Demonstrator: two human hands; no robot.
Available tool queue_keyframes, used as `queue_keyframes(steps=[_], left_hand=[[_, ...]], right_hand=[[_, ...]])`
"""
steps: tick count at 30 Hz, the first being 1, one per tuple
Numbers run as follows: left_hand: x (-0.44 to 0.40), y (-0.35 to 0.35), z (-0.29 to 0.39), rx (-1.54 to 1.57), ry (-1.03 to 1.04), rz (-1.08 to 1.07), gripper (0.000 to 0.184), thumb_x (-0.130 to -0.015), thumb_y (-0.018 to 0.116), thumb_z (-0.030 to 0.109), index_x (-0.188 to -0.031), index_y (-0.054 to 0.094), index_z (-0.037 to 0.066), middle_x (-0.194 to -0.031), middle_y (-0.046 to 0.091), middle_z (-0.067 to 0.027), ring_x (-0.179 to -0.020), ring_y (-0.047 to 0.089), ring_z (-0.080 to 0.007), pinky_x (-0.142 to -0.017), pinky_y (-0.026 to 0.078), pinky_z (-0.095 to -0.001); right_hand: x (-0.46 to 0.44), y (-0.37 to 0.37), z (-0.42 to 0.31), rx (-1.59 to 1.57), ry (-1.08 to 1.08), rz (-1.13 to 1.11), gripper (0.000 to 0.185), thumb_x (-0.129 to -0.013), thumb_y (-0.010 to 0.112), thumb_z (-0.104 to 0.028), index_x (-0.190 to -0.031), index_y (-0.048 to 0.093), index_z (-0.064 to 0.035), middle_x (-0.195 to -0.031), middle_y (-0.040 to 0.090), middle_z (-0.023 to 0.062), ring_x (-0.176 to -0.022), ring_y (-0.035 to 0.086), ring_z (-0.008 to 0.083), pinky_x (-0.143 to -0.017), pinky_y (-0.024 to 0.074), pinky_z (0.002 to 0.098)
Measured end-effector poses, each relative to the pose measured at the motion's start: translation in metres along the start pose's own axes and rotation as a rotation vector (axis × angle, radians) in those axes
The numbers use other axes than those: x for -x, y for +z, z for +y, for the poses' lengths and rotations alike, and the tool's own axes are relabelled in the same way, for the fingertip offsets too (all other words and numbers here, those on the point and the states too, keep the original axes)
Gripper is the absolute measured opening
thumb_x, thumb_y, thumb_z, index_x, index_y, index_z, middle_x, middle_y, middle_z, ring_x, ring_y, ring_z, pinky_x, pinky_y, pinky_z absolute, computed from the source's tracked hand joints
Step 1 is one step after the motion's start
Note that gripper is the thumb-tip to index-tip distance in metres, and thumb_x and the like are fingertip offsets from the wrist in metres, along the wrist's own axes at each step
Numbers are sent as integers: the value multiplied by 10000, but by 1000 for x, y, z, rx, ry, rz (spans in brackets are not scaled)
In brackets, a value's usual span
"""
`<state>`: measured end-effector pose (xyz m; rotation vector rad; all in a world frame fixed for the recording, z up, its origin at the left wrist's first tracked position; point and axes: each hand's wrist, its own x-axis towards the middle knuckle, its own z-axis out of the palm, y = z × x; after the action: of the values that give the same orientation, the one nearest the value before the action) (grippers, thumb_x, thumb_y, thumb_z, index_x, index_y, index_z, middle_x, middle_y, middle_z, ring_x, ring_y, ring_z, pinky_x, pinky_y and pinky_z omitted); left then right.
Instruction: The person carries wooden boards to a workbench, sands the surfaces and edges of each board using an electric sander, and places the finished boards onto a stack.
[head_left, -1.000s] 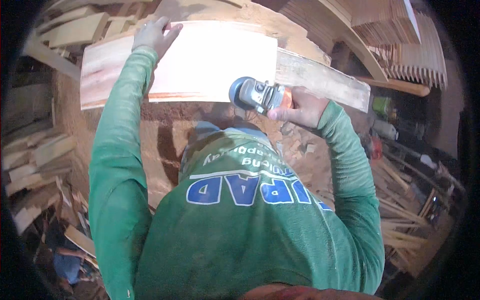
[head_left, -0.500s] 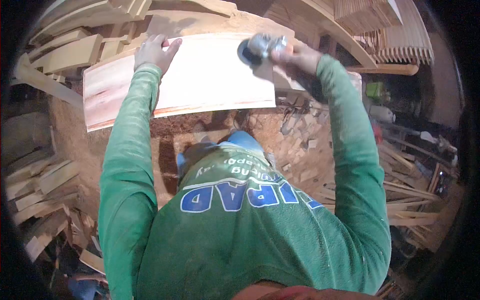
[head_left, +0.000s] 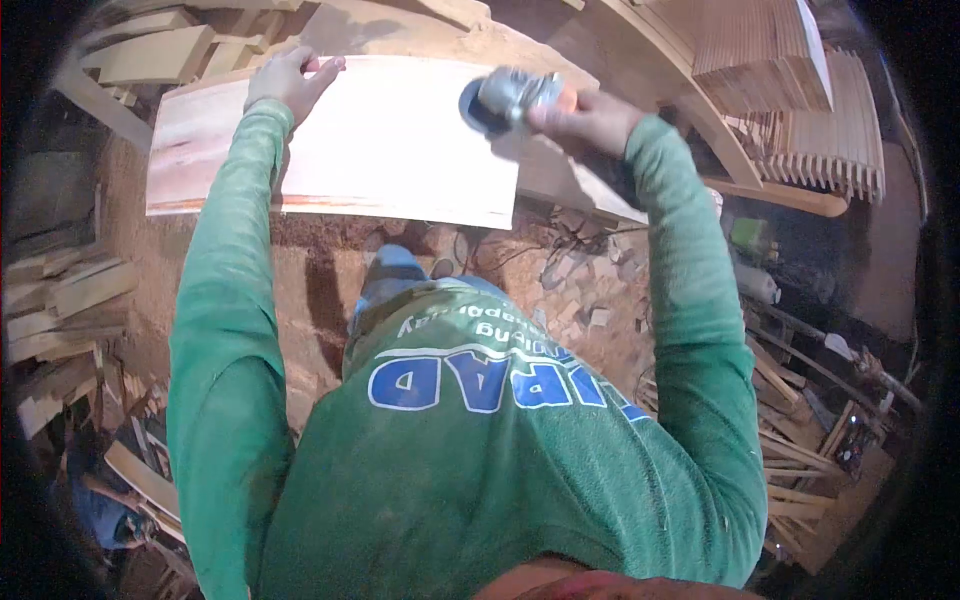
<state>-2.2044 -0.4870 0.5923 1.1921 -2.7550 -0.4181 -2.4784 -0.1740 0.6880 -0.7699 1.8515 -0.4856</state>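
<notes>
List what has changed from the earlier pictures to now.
The right grip has carried the power tool from the near edge of the panel forward, toward its far edge. Nothing was taken hold of or let go. The left grip still rests at that far edge.

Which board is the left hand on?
The wide, brightly lit board with reddish streaks at its left end; the left hand lies at its far edge. The duller board showing past its right end is partly shadowed.
</notes>
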Motion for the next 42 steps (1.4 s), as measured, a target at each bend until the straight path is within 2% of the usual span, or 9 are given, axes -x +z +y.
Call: queue_keyframes(steps=[3, 6, 10, 13, 18, 23, 28, 36, 42], left_hand=[[1, 0, 0, 2, 0, 11, 586, -906, 637, 629, -839, 580, 49, -921, 657, -162, -905, 623, -326, -842, 482, -430], [1, 3, -2, 18, -9, 17, 581, -906, 645, 615, -823, 569, 45, -903, 651, -158, -894, 618, -319, -839, 481, -434], [0, -1, 1, 30, -27, -19, 573, -907, 648, 602, -815, 564, 43, -918, 658, -157, -904, 617, -322, -851, 479, -437], [-2, -7, 4, -37, -26, -95, 600, -914, 580, 672, -921, 653, 77, -1048, 692, -146, -1066, 633, -330, -974, 475, -433], [-4, -2, -2, 0, 15, -31, 573, -906, 643, 615, -851, 612, 45, -903, 654, -170, -922, 622, -343, -863, 474, -435], [-1, 1, -4, -37, 58, -50, 592, -877, 664, 640, -902, 621, 50, -926, 655, -154, -942, 619, -332, -872, 475, -444], [6, -18, 8, -35, 278, -128, 668, -846, 648, 703, -1101, 663, 86, -1122, 657, -124, -1105, 631, -337, -980, 479, -461], [6, -16, 1, 46, 287, -169, 681, -773, 768, 648, -1083, 644, 55, -1088, 653, -150, -1084, 612, -339, -975, 476, -445], [-5, -36, 16, -54, 268, -338, 771, -797, 728, 698, -1150, 626, 20, -1169, 668, -208, -1106, 639, -361, -991, 491, -446]], right_hand=[[-19, -9, -2, -11, 33, -4, 838, -802, 750, -665, -1299, 651, 2, -1155, 694, 200, -985, 678, 275, -879, 549, 376], [17, 18, -14, -55, -111, -194, 781, -872, 768, -542, -1393, 544, -5, -1184, 670, 105, -1046, 618, 199, -921, 502, 331], [51, 52, -26, 293, -170, -402, 779, -857, 756, -559, -1382, 557, -19, -1273, 669, 186, -1212, 613, 290, -1052, 467, 402], [43, 52, -32, 314, -160, -271, 757, -833, 715, -659, -1299, 672, -64, -1223, 696, 221, -1164, 649, 346, -1084, 458, 406], [4, 19, -46, 59, -54, 0, 773, -835, 727, -645, -1331, 660, -56, -1207, 702, 141, -1115, 655, 249, -1021, 486, 371], [29, 38, -27, 58, -50, -126, 736, -858, 790, -493, -1357, 589, 9, -1253, 670, 137, -1146, 620, 216, -1041, 477, 363], [66, 76, -41, 293, 4, -277, 802, -797, 772, -643, -1327, 632, -57, -1242, 693, 199, -1179, 641, 304, -1066, 473, 405], [-18, 19, -2, -39, 23, 234, 728, -853, 710, -651, -1116, 696, 28, -892, 661, 74, -800, 588, 142, -723, 490, 297], [36, -3, 63, -205, 25, 585, 735, -937, 563, -679, -1103, 688, 25, -966, 677, 87, -917, 627, 164, -806, 496, 336]])
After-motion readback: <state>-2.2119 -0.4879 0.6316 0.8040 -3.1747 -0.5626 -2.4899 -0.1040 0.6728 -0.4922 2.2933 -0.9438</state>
